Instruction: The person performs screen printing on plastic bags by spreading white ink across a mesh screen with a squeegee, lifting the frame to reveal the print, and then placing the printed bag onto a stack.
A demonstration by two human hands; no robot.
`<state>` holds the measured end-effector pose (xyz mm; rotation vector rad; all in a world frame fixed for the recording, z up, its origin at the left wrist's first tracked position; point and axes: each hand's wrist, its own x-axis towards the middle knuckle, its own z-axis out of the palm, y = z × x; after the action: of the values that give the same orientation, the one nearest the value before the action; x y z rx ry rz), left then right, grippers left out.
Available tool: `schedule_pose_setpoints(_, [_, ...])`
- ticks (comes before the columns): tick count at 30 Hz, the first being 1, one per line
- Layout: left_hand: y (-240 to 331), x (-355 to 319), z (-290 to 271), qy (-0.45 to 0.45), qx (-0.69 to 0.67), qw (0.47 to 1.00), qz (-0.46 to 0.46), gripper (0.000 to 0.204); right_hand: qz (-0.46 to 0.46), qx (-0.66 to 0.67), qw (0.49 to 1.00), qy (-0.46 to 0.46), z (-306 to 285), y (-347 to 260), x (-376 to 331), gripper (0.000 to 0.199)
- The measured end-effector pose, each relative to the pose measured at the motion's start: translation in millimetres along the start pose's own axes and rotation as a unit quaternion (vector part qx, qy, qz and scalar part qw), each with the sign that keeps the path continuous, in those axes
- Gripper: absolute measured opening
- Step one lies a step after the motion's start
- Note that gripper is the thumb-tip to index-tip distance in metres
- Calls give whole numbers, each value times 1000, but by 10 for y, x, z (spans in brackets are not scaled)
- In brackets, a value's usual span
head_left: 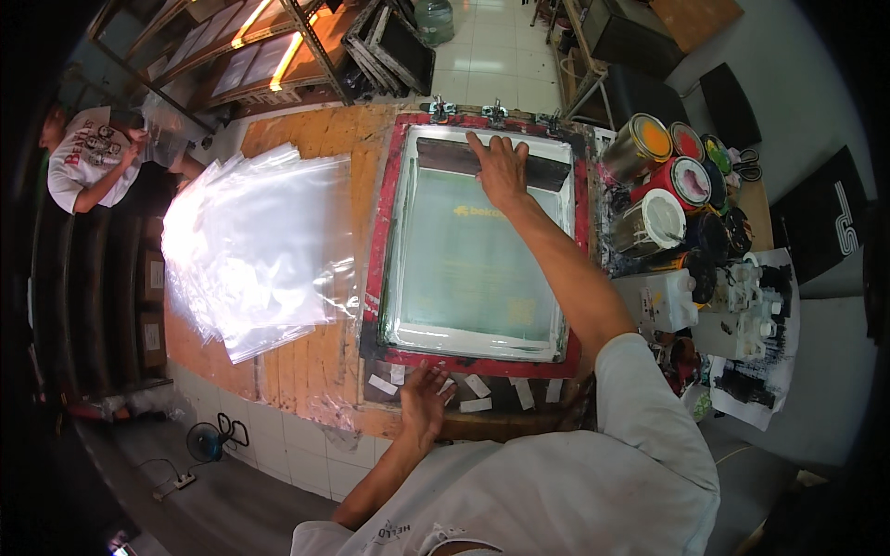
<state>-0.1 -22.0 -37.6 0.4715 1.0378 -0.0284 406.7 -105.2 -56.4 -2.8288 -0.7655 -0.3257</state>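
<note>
A red-edged screen printing frame (373, 320) lies on the wooden table, hinged by metal clamps (494, 113) at its far side. Inside its whitish border is a pale green mesh (464, 269) with faint yellow marks. My right hand (503, 171) grips a long dark squeegee (450, 156) lying across the far end of the mesh. At the frame's near edge is my left hand (425, 400), fingers apart and fingertips at the red rim, holding nothing. Small white strips (476, 405) lie along the board beside it.
Left of the frame spreads a pile of clear plastic bags (269, 250) on the table (297, 380). Paint cans (640, 148) and white plastic bottles (663, 301) crowd the right side. Another person (93, 157) handles clear plastic at far left, near a metal rack (320, 56). A fan (206, 442) stands below.
</note>
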Motion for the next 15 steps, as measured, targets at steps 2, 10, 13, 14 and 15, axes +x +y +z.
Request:
schedule_pose_setpoints(2, [-10, 11, -25, -5, 0, 1000, -5, 22, -2, 36, 998, -51, -171, -55, -90, 75])
schedule_pose_setpoints(10, [107, -92, -54, -67, -4, 998, 3, 22, -30, 108, 991, -68, -1186, -1000, -1984, 72])
schedule_pose_setpoints(13, [290, -314, 95, -111, 4, 993, 25, 22, -15, 50, 998, -42, -1539, -1320, -2363, 69])
schedule_pose_setpoints(14, [351, -383, 142, -129, 9, 991, 34, 22, -18, 43, 999, -9, -1598, -1364, -2376, 68])
schedule_pose_setpoints(15, [411, -436, 184, -152, 14, 987, 44, 22, -22, 36, 999, 23, -1648, -1396, -2381, 67])
